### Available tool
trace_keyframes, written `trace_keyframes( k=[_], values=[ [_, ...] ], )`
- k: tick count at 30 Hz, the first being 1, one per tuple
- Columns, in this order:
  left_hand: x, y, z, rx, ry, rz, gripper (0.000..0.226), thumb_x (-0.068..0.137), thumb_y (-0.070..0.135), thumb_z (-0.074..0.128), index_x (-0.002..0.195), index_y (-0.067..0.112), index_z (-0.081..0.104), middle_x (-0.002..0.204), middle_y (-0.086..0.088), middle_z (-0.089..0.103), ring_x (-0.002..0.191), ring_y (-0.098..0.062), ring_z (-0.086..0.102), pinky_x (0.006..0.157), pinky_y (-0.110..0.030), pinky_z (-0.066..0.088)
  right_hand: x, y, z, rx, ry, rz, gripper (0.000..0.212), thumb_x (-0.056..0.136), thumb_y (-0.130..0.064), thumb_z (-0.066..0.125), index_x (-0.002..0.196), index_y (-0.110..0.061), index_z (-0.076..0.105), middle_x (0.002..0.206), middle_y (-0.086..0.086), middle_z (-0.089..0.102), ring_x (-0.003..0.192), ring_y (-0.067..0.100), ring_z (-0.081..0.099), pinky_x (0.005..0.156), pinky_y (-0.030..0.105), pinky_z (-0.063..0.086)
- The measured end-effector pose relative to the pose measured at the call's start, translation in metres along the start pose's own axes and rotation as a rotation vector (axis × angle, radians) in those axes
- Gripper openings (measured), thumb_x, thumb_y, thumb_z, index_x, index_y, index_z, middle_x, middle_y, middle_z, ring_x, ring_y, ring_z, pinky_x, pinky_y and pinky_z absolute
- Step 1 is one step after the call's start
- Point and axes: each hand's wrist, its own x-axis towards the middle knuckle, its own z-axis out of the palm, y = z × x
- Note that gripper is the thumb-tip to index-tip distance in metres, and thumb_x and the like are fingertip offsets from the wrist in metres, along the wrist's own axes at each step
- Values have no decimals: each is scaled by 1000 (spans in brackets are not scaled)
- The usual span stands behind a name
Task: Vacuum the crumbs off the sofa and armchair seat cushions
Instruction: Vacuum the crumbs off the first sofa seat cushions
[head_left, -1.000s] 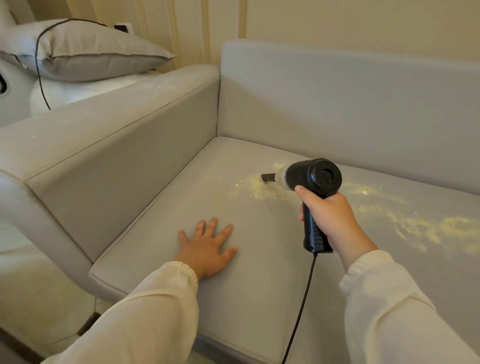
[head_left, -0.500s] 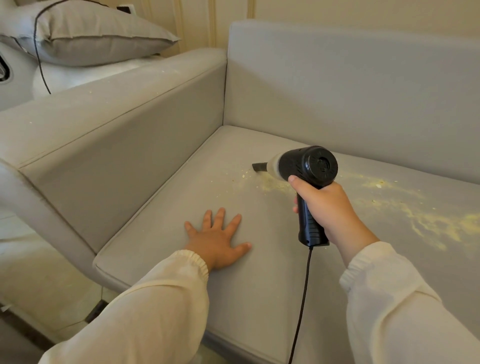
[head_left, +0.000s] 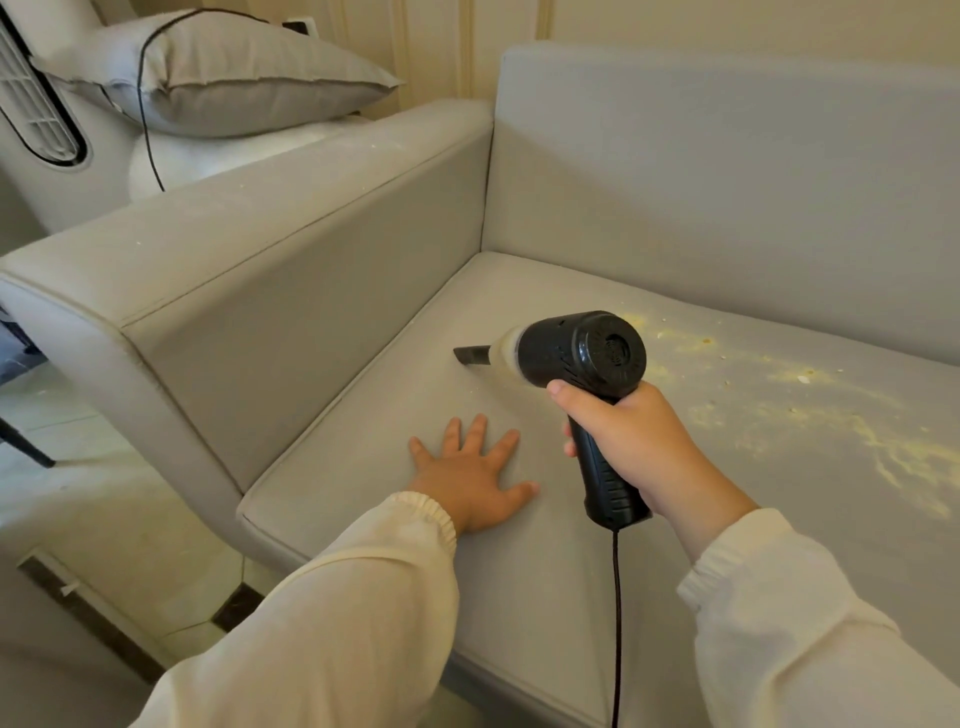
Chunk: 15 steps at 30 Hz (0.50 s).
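Most yellow crumbs (head_left: 810, 410) wait behind as our right hand (head_left: 631, 447), gripping the black handheld vacuum (head_left: 582, 353), has slid left, our left hand (head_left: 470, 475) spread flat on the grey sofa seat cushion (head_left: 363, 452).

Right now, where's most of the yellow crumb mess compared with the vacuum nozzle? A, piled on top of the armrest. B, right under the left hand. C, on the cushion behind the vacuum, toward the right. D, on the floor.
C: the nozzle of the vacuum points left at bare cushion, while the crumbs spread over the seat cushion to the right, behind the right hand.
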Motion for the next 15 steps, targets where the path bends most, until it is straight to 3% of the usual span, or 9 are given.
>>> trace_keyframes(
  k=[3,6,9,15],
  values=[
    [-1,-1,-1,-10,-9,5,82,91,86,17,160,52,-11,172,5,-21,158,-30,-20,116,-76,-6,-10,-2,-2,-3,-16,5,26,94,-39,75,91,-13,76,78,9,78,69,23,77,74,36,61],
    [-2,-1,2,-21,7,16,80,91,86,18,159,54,-10,172,7,-21,158,-27,-19,116,-76,-5,-22,3,-14,31,112,15,26,93,-41,76,90,-15,75,76,9,77,72,28,77,74,38,61],
    [-3,1,4,-17,21,16,79,91,86,18,158,57,-8,172,8,-19,159,-26,-17,115,-77,-4,-33,12,-32,10,235,33,28,92,-46,76,94,-18,74,72,6,76,70,24,75,65,31,54],
    [-3,0,6,18,29,30,78,91,86,17,158,57,-10,172,8,-20,159,-26,-16,116,-76,-2,-22,14,-38,49,250,32,25,92,-44,77,105,-24,72,79,5,76,70,20,76,62,28,54]
  ],
)
